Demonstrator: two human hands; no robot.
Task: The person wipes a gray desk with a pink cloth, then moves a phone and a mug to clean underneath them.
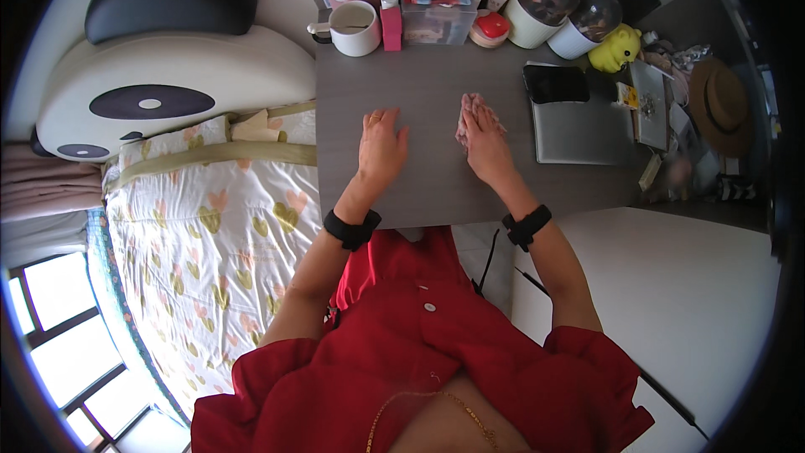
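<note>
My right hand (pixel 487 143) lies over a crumpled pinkish cloth (pixel 463 128) on the grey desk (pixel 434 182). The cloth shows past the fingertips and along both sides of the fingers. To the left, my left hand (pixel 382 145) is at the desk top with nothing in it, its thumb apart from slightly bent fingers. Whether its palm touches the surface cannot be told. Each wrist wears a black band.
Along the back stand a white mug (pixel 355 28), a pink bottle (pixel 390 22), a clear plastic box (pixel 438 22) and domed containers (pixel 546 3). A black phone (pixel 556 83) rests on a silver laptop (pixel 582 132) at right. A bed (pixel 220 226) adjoins the left edge.
</note>
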